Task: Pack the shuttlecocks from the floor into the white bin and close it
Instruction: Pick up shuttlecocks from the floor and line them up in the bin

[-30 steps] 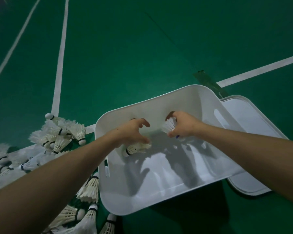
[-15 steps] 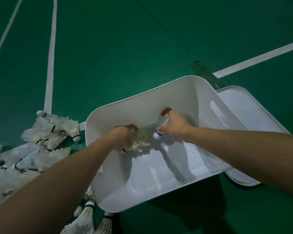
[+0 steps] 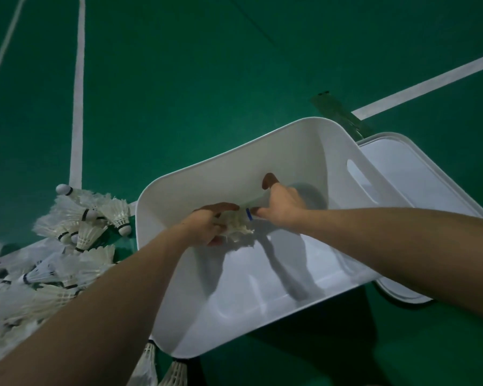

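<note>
**Fig. — Hands have drawn closer together, deeper in the white bin (image 3: 229, 174), than 0.5 s ago.**
L hand (image 3: 204, 225) curls round a feathered shuttlecock (image 3: 239, 231); R hand (image 3: 282, 207) pinches a blue-banded shuttlecock (image 3: 249, 217); both near bin's far wall. Advice: release low, w/o crushing feathers. Floor pile (image 3: 67, 263) lies left of bin; lid (image 3: 418, 190), off, lies to its right.

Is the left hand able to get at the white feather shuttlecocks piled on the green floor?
Probably, but not just yet. The left hand grips a feather shuttlecock inside the white plastic bin. The pile lies uncovered just outside the bin's left wall.
</note>
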The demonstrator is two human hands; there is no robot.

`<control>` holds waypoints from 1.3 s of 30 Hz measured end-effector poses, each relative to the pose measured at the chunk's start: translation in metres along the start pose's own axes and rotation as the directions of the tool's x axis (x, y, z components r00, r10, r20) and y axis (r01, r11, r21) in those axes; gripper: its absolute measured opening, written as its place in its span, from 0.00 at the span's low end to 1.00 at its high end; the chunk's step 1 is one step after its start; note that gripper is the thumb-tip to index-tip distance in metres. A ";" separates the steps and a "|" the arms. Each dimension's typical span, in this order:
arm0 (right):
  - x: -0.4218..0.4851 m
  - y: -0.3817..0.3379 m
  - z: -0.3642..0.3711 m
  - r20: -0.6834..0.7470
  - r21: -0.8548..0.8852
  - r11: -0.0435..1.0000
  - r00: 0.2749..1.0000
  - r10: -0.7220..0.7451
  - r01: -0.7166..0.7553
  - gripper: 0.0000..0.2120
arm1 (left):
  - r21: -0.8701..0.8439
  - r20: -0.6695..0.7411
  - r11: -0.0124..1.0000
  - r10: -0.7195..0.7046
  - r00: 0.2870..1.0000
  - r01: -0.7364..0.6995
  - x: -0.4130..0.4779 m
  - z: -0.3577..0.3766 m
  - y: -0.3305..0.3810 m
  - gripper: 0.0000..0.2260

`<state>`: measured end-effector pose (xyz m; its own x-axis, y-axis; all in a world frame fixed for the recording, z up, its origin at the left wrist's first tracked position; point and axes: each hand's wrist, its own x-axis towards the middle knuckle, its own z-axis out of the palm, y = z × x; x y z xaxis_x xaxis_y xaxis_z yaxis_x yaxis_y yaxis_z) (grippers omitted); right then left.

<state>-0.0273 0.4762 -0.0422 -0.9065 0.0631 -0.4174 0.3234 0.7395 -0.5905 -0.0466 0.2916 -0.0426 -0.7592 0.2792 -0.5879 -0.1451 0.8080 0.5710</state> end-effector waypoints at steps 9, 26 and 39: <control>0.003 -0.001 0.005 0.188 0.029 0.998 0.980 -0.064 0.059 0.20 | 0.175 -0.033 0.984 -0.038 0.999 0.043 -0.004 -0.003 -0.007 0.24; 0.012 0.001 0.012 0.119 0.183 0.979 0.987 -0.110 0.087 0.27 | 0.082 -0.086 0.996 -0.037 0.996 0.045 -0.015 -0.009 -0.001 0.23; 0.014 -0.006 0.028 0.098 0.134 0.980 0.983 -0.158 0.144 0.18 | 0.416 -0.131 0.909 0.072 0.989 -0.011 -0.013 -0.014 -0.005 0.20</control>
<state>-0.0346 0.4535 -0.0637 -0.9151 -0.1202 -0.3849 0.2232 0.6439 -0.7318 -0.0449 0.2768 -0.0300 -0.8442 0.2658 -0.4654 0.1400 0.9475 0.2873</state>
